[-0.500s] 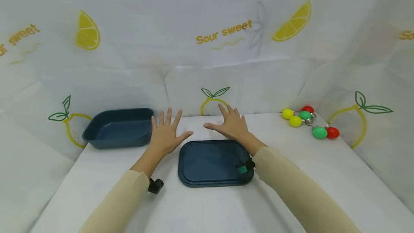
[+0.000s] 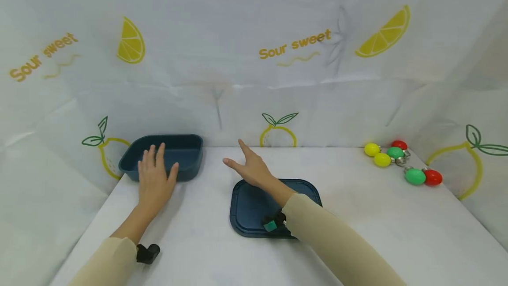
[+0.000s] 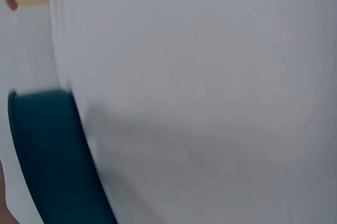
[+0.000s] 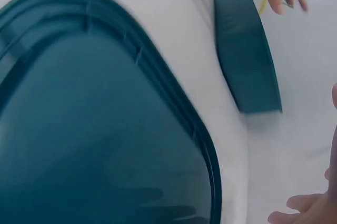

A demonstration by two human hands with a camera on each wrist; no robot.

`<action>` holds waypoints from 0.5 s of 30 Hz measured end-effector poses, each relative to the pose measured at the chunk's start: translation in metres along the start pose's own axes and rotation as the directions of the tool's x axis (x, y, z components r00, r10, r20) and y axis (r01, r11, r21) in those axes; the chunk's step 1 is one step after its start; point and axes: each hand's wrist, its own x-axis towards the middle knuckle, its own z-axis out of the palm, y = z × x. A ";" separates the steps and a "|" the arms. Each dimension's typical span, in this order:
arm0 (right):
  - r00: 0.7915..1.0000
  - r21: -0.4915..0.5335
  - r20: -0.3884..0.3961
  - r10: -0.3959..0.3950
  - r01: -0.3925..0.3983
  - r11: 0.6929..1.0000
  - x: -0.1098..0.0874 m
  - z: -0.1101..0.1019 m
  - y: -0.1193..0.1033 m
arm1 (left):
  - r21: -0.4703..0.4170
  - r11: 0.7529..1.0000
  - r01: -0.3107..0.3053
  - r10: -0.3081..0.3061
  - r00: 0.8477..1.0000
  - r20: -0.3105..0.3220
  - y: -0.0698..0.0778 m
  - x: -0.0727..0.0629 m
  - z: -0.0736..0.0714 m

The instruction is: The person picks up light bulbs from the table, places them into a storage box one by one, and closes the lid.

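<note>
A dark blue rectangular box (image 2: 186,156) with an open top stands at the back left of the table; its side wall (image 3: 58,155) shows in the left wrist view. In front of its near wall, overlapping it in the head view, my left hand (image 2: 154,184) spreads its fingers and holds nothing. A flat dark blue lid (image 2: 250,211) with rounded corners and a grooved edge lies in the middle. Over its back edge reaches my right hand (image 2: 254,169), thumb and fingers apart, pointing toward the box with nothing in its grasp. The right forearm covers part of the lid.
Several yellow, green and red egg-shaped bulbs with silver caps, among them a green one (image 2: 415,176), lie at the back right. A white cloth backdrop (image 2: 238,100) with lemon prints rises behind the white table (image 2: 198,250).
Both hands have moved left, the left one from between box and lid to in front of the box. The head view has shifted, so the table things appear further right.
</note>
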 end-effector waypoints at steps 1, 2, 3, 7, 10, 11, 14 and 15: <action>1.000 0.018 0.003 0.001 -0.001 1.000 0.002 0.006 -0.004 | -0.009 0.999 0.031 -0.031 0.999 -0.024 -0.009 -0.001 -0.004; 1.000 0.034 0.006 0.003 -0.004 0.999 0.005 0.013 -0.007 | -0.016 0.998 0.064 -0.065 0.997 -0.045 -0.018 -0.001 -0.008; 1.000 0.049 0.010 0.004 -0.004 0.999 0.007 0.019 -0.009 | -0.028 0.994 0.102 -0.104 0.993 -0.058 -0.026 -0.001 -0.013; 0.998 0.091 0.060 0.000 -0.006 0.996 0.018 0.042 -0.018 | -0.079 0.964 0.254 -0.258 0.965 -0.048 -0.055 0.003 -0.029; 0.994 0.122 0.112 0.001 -0.015 0.992 0.026 0.058 -0.025 | -0.110 0.925 0.364 -0.364 0.931 0.020 -0.077 0.007 -0.037; 0.993 0.130 0.122 0.007 -0.023 0.991 0.028 0.063 -0.027 | -0.124 0.909 0.398 -0.394 0.917 0.052 -0.084 0.008 -0.038; 0.992 0.178 0.123 0.017 -0.039 0.983 0.034 0.077 -0.035 | -0.155 0.875 0.459 -0.445 0.888 0.119 -0.100 0.009 -0.040; 0.993 0.194 0.117 0.015 -0.037 0.980 0.036 0.081 -0.038 | -0.172 0.867 0.467 -0.450 0.884 0.131 -0.104 0.009 -0.040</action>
